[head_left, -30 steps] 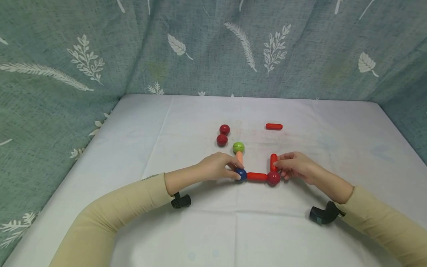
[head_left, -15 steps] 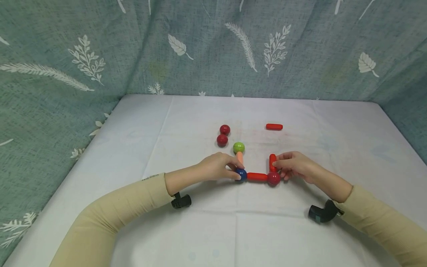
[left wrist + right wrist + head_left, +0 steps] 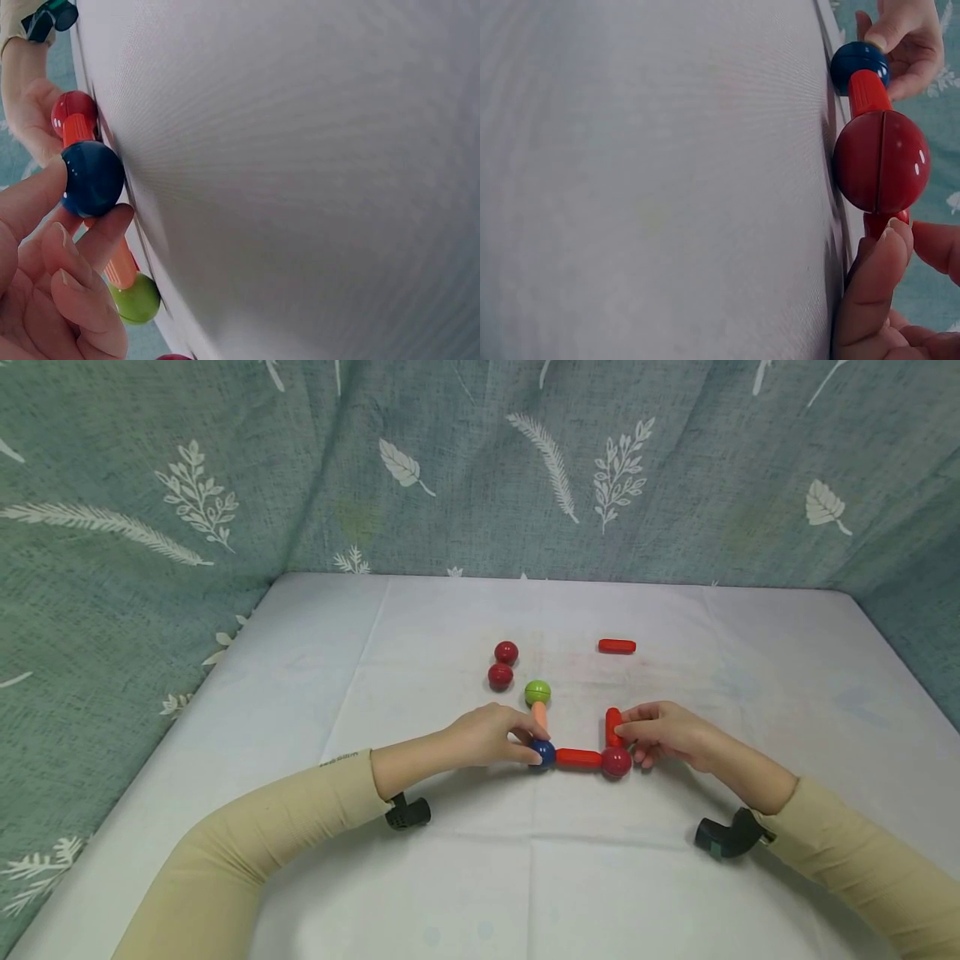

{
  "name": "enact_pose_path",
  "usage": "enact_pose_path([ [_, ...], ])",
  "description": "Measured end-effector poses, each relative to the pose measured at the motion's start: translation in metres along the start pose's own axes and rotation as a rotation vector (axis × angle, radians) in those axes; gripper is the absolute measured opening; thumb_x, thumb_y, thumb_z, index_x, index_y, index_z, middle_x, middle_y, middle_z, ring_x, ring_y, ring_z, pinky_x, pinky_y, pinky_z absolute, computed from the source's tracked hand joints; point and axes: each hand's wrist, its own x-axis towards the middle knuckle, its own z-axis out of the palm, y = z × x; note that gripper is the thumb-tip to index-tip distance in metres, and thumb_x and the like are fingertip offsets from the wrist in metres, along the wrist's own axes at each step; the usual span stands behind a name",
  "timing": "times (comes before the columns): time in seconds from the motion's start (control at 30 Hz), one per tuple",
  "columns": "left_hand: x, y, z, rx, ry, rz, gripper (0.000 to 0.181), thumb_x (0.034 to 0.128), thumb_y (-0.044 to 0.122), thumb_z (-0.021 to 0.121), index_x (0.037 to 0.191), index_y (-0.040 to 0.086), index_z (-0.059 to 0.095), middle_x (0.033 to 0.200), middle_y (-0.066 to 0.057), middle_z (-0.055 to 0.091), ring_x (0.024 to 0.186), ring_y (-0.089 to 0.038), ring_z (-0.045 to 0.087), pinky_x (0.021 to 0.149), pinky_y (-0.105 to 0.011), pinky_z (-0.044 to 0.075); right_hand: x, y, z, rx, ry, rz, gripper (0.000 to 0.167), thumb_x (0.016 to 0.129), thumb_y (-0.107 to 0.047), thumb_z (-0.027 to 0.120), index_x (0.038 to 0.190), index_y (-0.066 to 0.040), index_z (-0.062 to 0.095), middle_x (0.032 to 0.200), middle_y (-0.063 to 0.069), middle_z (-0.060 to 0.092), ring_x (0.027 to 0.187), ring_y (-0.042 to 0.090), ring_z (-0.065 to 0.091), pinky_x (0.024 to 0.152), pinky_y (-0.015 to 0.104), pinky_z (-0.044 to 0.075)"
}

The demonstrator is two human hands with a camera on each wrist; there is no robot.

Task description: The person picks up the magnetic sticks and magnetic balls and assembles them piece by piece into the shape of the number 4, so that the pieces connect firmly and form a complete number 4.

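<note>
we have room on the table [image 3: 780, 668] from its far right corner to the right hand [image 3: 671, 735]. toward the far edge, we could pass between two red balls [image 3: 500, 676] and the loose red stick [image 3: 617, 647]. from the left edge, the left hand [image 3: 491, 737] bars us from the blue ball [image 3: 547, 752].
</note>
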Motion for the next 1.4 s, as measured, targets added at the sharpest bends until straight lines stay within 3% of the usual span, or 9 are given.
enact_pose_path([
  [0.37, -0.001, 0.002, 0.0, 0.018, 0.001, -0.016, 0.03, 0.08, 0.027, 0.071, 0.11, 0.023, 0.066, 0.088, 0.009, 0.068, 0.089, -0.008, 0.057, 0.074, -0.027, 0.042, -0.001, 0.002, -0.005, 0.004, -0.018, 0.005, 0.054, 0.09, -0.021, 0.056, 0.13, 0.009, 0.035, 0.084, 0.004, 0.058, 0.061, 0.011, 0.055, 0.06, 0.024, 0.05],
  [0.57, -0.004, 0.009, -0.001, 0.127, 0.022, -0.009, 0.034, 0.0804, 0.029, 0.07, 0.114, 0.024, 0.065, 0.086, 0.007, 0.063, 0.078, -0.009, 0.055, 0.063, -0.025, 0.042, 0.001, 0.004, -0.005, 0.048, -0.015, 0.005, 0.05, 0.089, -0.021, 0.057, 0.126, 0.006, 0.037, 0.085, 0.003, 0.059, 0.06, 0.012, 0.055, 0.059, 0.023, 0.049],
  [0.73, -0.007, 0.021, 0.0, 0.241, 0.085, 0.04, 0.037, 0.0808, 0.029, 0.07, 0.116, 0.022, 0.064, 0.098, 0.005, 0.063, 0.084, -0.009, 0.054, 0.065, -0.025, 0.043, 0.002, 0.005, -0.006, 0.068, -0.018, -0.005, 0.049, 0.089, -0.021, 0.057, 0.126, 0.005, 0.037, 0.084, 0.003, 0.059, 0.06, 0.011, 0.055, 0.058, 0.023, 0.048],
  [0.97, -0.003, 0.041, 0.01, 0.234, 0.153, 0.174, 0.033, 0.0839, 0.026, 0.067, 0.116, 0.019, 0.064, 0.101, 0.001, 0.065, 0.086, -0.009, 0.058, 0.059, -0.018, 0.043, -0.001, 0.004, -0.006, 0.053, -0.008, -0.003, 0.051, 0.089, -0.023, 0.057, 0.127, 0.005, 0.037, 0.085, 0.003, 0.059, 0.06, 0.011, 0.056, 0.058, 0.023, 0.048],
  [1.2, 0.012, 0.053, 0.023, 0.227, 0.12, 0.215, 0.033, 0.0851, 0.026, 0.065, 0.117, 0.021, 0.064, 0.107, 0.004, 0.066, 0.094, -0.005, 0.059, 0.06, -0.014, 0.043, -0.001, 0.003, -0.006, 0.053, -0.016, -0.003, 0.052, 0.09, -0.023, 0.056, 0.129, 0.005, 0.036, 0.085, 0.003, 0.06, 0.058, 0.011, 0.055, 0.057, 0.022, 0.048],
  [1.4, 0.023, 0.06, 0.029, 0.269, 0.055, 0.202, 0.037, 0.0846, 0.028, 0.066, 0.121, 0.026, 0.061, 0.085, 0.01, 0.065, 0.077, -0.003, 0.054, 0.064, -0.019, 0.036, 0.0, 0.005, -0.007, 0.076, -0.022, 0.0, 0.051, 0.09, -0.021, 0.056, 0.129, 0.005, 0.035, 0.085, 0.002, 0.061, 0.058, 0.011, 0.055, 0.056, 0.022, 0.048],
])
